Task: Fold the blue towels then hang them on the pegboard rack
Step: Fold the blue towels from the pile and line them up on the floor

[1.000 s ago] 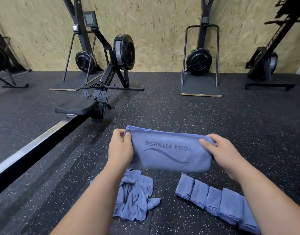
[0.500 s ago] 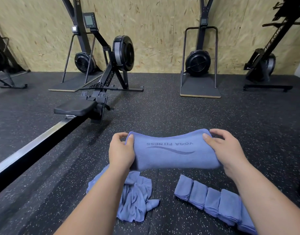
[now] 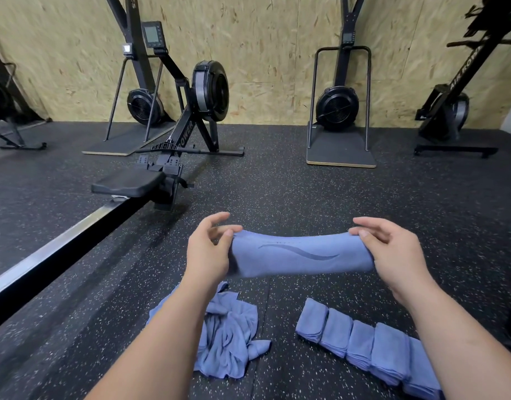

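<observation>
Left hand (image 3: 208,256) and right hand (image 3: 394,252), fingers pinched on opposite ends of 1 soft, oblong blue towel (image 3: 300,256).

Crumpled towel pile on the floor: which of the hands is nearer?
Left. The left hand, pinching the held towel, is above and beyond the crumpled pile; the right hand is to its right, above the folded row.

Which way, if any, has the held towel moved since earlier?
Yes. The held towel tipped flatter; its lower edge rose away from the folded row.
</observation>
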